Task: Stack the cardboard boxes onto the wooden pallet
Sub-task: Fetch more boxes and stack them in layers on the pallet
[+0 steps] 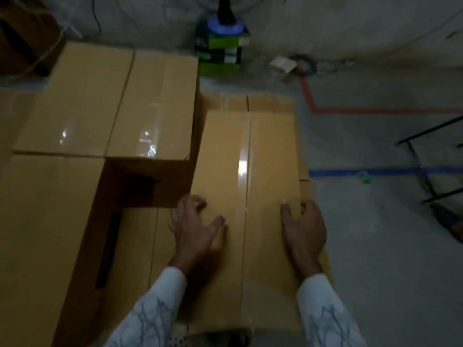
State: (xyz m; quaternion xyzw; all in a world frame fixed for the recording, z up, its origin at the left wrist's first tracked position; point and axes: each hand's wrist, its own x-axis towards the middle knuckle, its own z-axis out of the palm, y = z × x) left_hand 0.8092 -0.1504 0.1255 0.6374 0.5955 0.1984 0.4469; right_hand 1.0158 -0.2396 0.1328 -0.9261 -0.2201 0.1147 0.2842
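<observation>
A taped cardboard box [265,156] lies in the middle of the view, on top of other boxes. My left hand [195,229] holds its left edge, thumb spread on the top and fingers curled over the side. My right hand [304,229] holds the right edge, thumb on top and fingers down over the side. A taller taped box [100,101] stands to the left, with another box [42,221] in front of it. A lower box [271,102] shows just beyond the held one. The wooden pallet is hidden under the boxes.
Green packs [220,50] are stacked at the back by the wall. Red tape [375,111] and blue tape [375,171] mark the concrete floor on the right. A black metal frame [423,171] stands at the right edge, and a dark box [22,38] sits at top left.
</observation>
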